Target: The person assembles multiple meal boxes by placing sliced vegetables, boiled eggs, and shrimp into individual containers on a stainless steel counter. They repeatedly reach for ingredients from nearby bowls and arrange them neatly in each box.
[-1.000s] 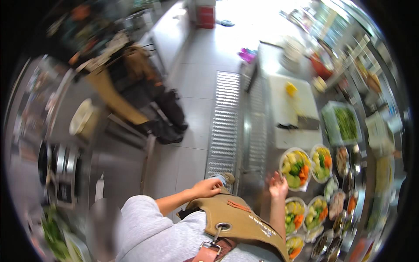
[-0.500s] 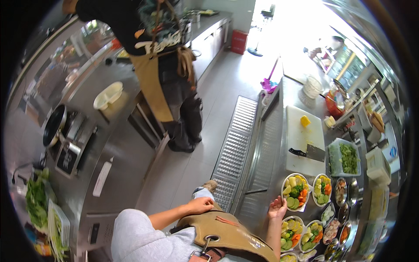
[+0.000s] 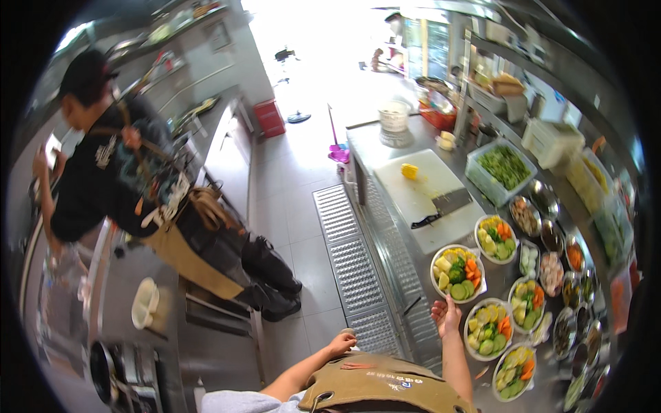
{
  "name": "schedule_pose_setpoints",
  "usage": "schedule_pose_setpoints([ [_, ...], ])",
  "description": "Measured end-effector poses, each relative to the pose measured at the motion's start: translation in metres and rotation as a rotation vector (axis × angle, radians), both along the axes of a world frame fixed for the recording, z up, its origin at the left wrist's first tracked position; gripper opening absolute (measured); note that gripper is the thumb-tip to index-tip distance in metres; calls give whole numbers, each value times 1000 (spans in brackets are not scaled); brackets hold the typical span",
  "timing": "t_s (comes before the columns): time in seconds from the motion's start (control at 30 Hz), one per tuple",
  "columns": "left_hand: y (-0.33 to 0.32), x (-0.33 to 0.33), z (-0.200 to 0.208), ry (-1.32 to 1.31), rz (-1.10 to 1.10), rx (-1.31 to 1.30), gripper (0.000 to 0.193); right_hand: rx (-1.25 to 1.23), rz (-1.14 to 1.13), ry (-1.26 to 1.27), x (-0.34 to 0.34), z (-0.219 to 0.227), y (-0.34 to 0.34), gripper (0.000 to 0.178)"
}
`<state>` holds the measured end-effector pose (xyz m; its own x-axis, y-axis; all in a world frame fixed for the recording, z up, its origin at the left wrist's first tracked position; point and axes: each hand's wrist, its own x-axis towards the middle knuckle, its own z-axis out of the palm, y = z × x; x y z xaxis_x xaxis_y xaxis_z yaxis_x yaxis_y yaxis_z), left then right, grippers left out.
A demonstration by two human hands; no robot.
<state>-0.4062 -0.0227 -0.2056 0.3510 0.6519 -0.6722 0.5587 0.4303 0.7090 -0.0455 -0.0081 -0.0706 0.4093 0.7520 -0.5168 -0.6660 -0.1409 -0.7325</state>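
- Vegetable bowls [image 3: 483, 283]: five, white, on the steel counter [image 3: 375, 141] at the person's right, each holding yellow, green and orange pieces.
- Right hand [image 3: 446, 316]: half spread, fingers loosely bent, nothing in it, fingertips at the leftmost bowl's rim; I cannot tell whether they touch.
- Left hand [image 3: 341, 342]: fingers curled narrow beside the apron [image 3: 375, 382]; I cannot tell whether it grips anything.
- Clear tub [image 3: 484, 184]: one, full of green leaves [image 3: 502, 165].
- Metal bowls [image 3: 545, 199]: more than six, crowded right of the vegetables; one contains orange bits [image 3: 574, 255].
- Cutting board [image 3: 394, 180]: one, bearing one knife [image 3: 451, 202] and one yellow piece [image 3: 410, 171].
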Motion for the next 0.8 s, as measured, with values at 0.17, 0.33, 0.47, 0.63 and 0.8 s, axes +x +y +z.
schedule_pose_setpoints([
  [0.17,5,-54,-35,348,-159,91,37,-31,-2,-36,-7,3,-3,29],
  [0.33,12,-87,-58,442,-483,-64,46,-25,-19,-28,-8,11,0,29],
  [0.47,42,-50,-84,380,-387,46,42,-66,30,-15,-3,15,1,27],
  [0.63,36,14,-91,391,48,-199,34,-34,0,29,-2,13,-2,28],
  [0.8,96,159,-46,-71,132,-159,34,-46,7,69,-2,16,-2,25],
])
